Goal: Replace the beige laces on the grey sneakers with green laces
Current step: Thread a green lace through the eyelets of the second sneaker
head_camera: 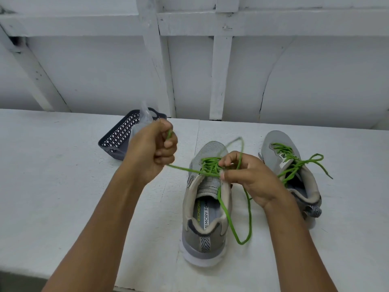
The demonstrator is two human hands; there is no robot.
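Two grey sneakers stand on the white table, heels toward me. The near sneaker (205, 207) carries a green lace (210, 165) threaded through its eyelets. My left hand (153, 150) grips one end of that lace in a fist and holds it taut up and to the left. Over the shoe's tongue, my right hand (250, 178) pinches the other strand, whose long loop (244, 232) hangs down past the shoe's right side. The far sneaker (294, 175) on the right is laced in green, with a loose bow and ends trailing right.
A dark perforated plastic basket (120, 135) with a clear plastic bag (145, 116) in it sits at the back left of the table (52, 165). A white panelled wall rises behind. The table's front edge runs at the lower left.
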